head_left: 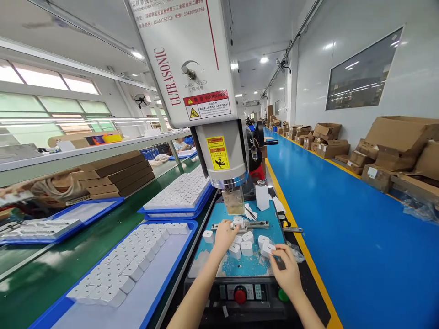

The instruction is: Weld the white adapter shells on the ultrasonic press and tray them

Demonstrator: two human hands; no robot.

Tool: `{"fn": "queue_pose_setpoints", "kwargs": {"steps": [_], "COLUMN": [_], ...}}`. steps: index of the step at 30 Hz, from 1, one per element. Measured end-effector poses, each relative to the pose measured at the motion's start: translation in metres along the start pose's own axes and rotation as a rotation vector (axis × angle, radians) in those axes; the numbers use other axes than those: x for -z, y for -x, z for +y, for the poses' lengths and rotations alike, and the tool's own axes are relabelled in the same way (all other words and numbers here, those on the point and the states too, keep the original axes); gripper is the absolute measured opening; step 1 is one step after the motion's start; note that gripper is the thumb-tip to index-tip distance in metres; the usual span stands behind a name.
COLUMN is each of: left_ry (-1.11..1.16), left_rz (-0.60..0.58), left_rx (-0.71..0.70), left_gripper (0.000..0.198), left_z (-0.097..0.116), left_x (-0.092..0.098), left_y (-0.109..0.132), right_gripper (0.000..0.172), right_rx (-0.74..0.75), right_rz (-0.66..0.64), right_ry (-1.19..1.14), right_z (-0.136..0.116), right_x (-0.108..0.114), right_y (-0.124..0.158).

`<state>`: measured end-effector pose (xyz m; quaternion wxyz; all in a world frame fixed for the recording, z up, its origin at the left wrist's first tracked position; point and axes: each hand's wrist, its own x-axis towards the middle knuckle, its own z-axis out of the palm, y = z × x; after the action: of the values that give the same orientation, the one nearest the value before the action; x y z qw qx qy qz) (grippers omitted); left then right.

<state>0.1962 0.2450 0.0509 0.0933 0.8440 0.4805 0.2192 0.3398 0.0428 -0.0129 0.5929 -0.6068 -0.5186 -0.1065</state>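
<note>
My left hand (224, 235) reaches to the metal fixture (255, 224) under the ultrasonic welder's horn (234, 201), its fingers pinched on a small white plastic block (238, 220) seated there. My right hand (286, 267) grips another white block (268, 249) at the right of the teal work plate (219, 256). Several loose white blocks (245, 244) lie on the plate between my hands.
The ultrasonic welder (192, 68) towers above. Its panel with a red button (240, 294) and a green button (283, 294) sits in front. Blue trays (171, 274) of white blocks line the green conveyor (51, 278) at left. A white bottle (262, 195) stands behind. Cardboard boxes (387, 151) edge the blue floor.
</note>
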Motion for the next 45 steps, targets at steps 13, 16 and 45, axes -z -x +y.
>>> {"fn": "queue_pose_setpoints", "kwargs": {"steps": [13,16,45], "left_ry": [0.097,0.171,0.176], "left_rz": [-0.018,0.034,0.261], "left_rx": [0.247,0.258,0.426], "left_gripper": [0.042,0.034,0.045], "left_z": [0.021,0.012,-0.082], "left_x": [0.011,0.026,0.014], "left_y": [-0.020,0.006,0.090], "right_gripper": [0.009,0.007,0.012], "right_rx": [0.022,0.052,-0.100], "right_rz": [0.008,-0.001,-0.366], "right_ry": [0.004,0.024,0.166], "right_z": [0.004,0.009,0.004], "right_x": [0.002,-0.001,-0.082], "right_y": [0.000,0.003,-0.115]}}
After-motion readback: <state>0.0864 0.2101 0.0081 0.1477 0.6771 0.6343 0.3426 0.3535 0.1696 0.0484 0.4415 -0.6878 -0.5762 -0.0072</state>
